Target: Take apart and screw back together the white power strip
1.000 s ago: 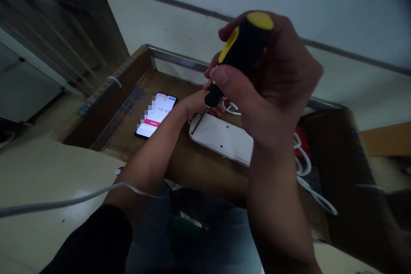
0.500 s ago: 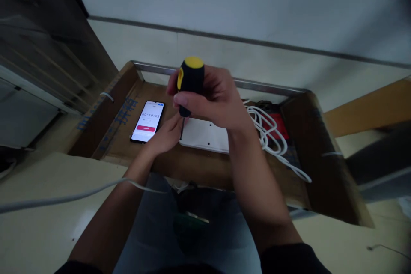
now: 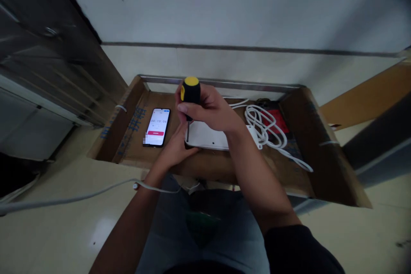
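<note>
My right hand [image 3: 213, 107] is wrapped round the black and yellow handle of a screwdriver [image 3: 192, 92]. The screwdriver stands upright, its shaft pointing down at the left end of a white power strip [image 3: 205, 137]. The strip lies flat with its holed face up, and my right forearm covers part of it. My left hand [image 3: 176, 147] grips the strip's left end, with the thumb along the near side and the other fingers partly hidden. Whether the tip sits in a screw is too small to tell.
A phone [image 3: 156, 127] showing a timer lies to the left in the cardboard-lined tray [image 3: 135, 154]. Coiled white cable [image 3: 266, 126] and a red item [image 3: 278, 120] lie to the right. Another cable [image 3: 80, 197] crosses before my left forearm. A wall stands behind.
The view has tilted and shifted. My left thumb now lies along the strip's near side. My right hand still holds the screwdriver upright over the strip's left end.
</note>
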Motion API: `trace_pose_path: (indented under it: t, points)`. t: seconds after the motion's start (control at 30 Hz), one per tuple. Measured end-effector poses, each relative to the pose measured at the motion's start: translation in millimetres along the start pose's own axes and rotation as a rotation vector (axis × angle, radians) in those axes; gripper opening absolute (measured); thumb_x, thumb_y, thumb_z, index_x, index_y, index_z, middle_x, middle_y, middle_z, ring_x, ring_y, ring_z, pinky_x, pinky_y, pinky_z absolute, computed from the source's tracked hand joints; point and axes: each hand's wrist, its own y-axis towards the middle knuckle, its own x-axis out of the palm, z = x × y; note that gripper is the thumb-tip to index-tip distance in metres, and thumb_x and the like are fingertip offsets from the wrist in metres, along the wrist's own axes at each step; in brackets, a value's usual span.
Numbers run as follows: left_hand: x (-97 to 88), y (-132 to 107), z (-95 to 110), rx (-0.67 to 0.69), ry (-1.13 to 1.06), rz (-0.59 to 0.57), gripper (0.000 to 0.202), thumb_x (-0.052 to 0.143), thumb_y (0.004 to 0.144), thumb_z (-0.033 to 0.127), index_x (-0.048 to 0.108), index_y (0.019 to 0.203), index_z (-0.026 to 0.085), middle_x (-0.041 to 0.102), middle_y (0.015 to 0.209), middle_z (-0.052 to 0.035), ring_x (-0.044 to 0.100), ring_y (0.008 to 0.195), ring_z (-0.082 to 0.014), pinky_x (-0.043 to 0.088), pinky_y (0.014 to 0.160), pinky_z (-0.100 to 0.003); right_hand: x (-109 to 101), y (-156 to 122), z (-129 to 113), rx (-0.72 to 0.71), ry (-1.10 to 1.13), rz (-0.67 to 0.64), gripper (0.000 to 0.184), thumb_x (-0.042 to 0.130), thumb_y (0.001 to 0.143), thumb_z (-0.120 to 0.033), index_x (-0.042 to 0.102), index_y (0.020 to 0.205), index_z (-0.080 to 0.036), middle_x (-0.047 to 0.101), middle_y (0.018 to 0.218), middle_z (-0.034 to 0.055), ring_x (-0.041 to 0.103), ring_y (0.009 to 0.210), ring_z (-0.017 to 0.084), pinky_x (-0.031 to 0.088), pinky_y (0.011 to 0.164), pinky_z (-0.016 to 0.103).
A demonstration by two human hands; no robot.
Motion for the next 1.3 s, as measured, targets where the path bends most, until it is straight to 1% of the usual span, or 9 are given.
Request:
trace_pose_path:
  t: [0.13, 0.27, 0.47, 0.6, 0.73, 0.8, 1.0, 1.13, 1.3]
  points:
    - [2.3, 1, -7, 0.048, -0.031, 0.038, 0.094, 0.091, 0.073, 0.033, 0.042, 0.152, 0.020, 0.049, 0.157, -0.0171, 0.045, 0.151, -0.0360, 0.040, 0.127, -0.054, 11, -3, 4, 0.002, -0.101, 0.133, 0.028, 0.066, 0.098, -0.044, 0.055, 0.090, -0.020, 0.056, 0.071, -0.0064, 0.050, 0.064, 0.006, 0.045, 0.065, 0.022]
    - [3.5, 2, -15, 0.042, -0.096, 0.052, 0.097, 0.095, 0.067, 0.036, 0.045, 0.148, 0.019, 0.049, 0.156, -0.0188, 0.046, 0.149, -0.0382, 0.041, 0.125, -0.056, 26, -9, 8, 0.027, -0.308, 0.263, 0.033, 0.062, 0.099, -0.053, 0.053, 0.091, -0.022, 0.056, 0.073, -0.0052, 0.052, 0.067, 0.008, 0.044, 0.065, 0.025]
    - [5.5, 2, -18, 0.083, -0.112, 0.058, 0.100, 0.094, 0.070, 0.042, 0.043, 0.153, 0.021, 0.048, 0.157, -0.0185, 0.043, 0.152, -0.0378, 0.034, 0.130, -0.056, 38, -16, 5, 0.074, -0.522, 0.411, 0.036, 0.057, 0.099, -0.059, 0.054, 0.098, -0.023, 0.058, 0.076, -0.0042, 0.052, 0.068, 0.011, 0.043, 0.068, 0.029]
    - [6.9, 2, -22, 0.093, -0.100, 0.052, 0.099, 0.095, 0.068, 0.043, 0.046, 0.151, 0.018, 0.052, 0.152, -0.0184, 0.046, 0.147, -0.0381, 0.036, 0.128, -0.057, 34, -15, -12, 0.166, -0.666, 0.391, 0.044, 0.062, 0.094, -0.066, 0.055, 0.089, -0.023, 0.056, 0.067, -0.0043, 0.049, 0.062, 0.012, 0.037, 0.063, 0.030]
    - [7.4, 3, -26, 0.050, -0.100, 0.059, 0.102, 0.096, 0.064, 0.046, 0.048, 0.149, 0.016, 0.053, 0.148, -0.0180, 0.051, 0.142, -0.0363, 0.040, 0.125, -0.053, 28, -12, -33, 0.247, -0.769, 0.334, 0.046, 0.073, 0.087, -0.064, 0.056, 0.081, -0.022, 0.051, 0.062, -0.0052, 0.043, 0.057, 0.011, 0.030, 0.058, 0.030]
    - [6.3, 4, -27, 0.055, -0.113, 0.054, 0.100, 0.096, 0.064, 0.048, 0.050, 0.147, 0.016, 0.054, 0.147, -0.0171, 0.052, 0.140, -0.0355, 0.041, 0.124, -0.052, 27, -11, -38, 0.281, -0.791, 0.320, 0.045, 0.075, 0.085, -0.063, 0.056, 0.080, -0.022, 0.053, 0.063, -0.0049, 0.045, 0.058, 0.011, 0.032, 0.059, 0.030]
    - [-0.1, 6, -25, 0.115, -0.118, -0.009, 0.095, 0.086, 0.074, 0.059, 0.049, 0.150, 0.016, 0.052, 0.153, -0.0169, 0.050, 0.145, -0.0345, 0.038, 0.127, -0.050, 27, -14, -36, 0.315, -0.770, 0.308, 0.042, 0.070, 0.089, -0.063, 0.055, 0.088, -0.023, 0.064, 0.071, -0.0027, 0.058, 0.062, 0.014, 0.042, 0.062, 0.029]
    - [-3.0, 12, -26, 0.120, -0.081, -0.027, 0.098, 0.086, 0.071, 0.063, 0.050, 0.147, 0.013, 0.053, 0.150, -0.0204, 0.052, 0.143, -0.0363, 0.038, 0.127, -0.052, 33, -15, -31, 0.292, -0.787, 0.372, 0.039, 0.063, 0.095, -0.061, 0.055, 0.093, -0.023, 0.067, 0.076, -0.0001, 0.058, 0.065, 0.015, 0.044, 0.067, 0.029]
    - [-1.2, 18, -23, 0.139, -0.079, -0.030, 0.100, 0.088, 0.068, 0.057, 0.047, 0.148, 0.012, 0.054, 0.151, -0.0202, 0.050, 0.145, -0.0363, 0.036, 0.127, -0.054, 45, -15, -27, 0.287, -0.827, 0.452, 0.035, 0.060, 0.098, -0.058, 0.058, 0.103, -0.023, 0.068, 0.079, 0.0007, 0.059, 0.069, 0.016, 0.043, 0.070, 0.029]
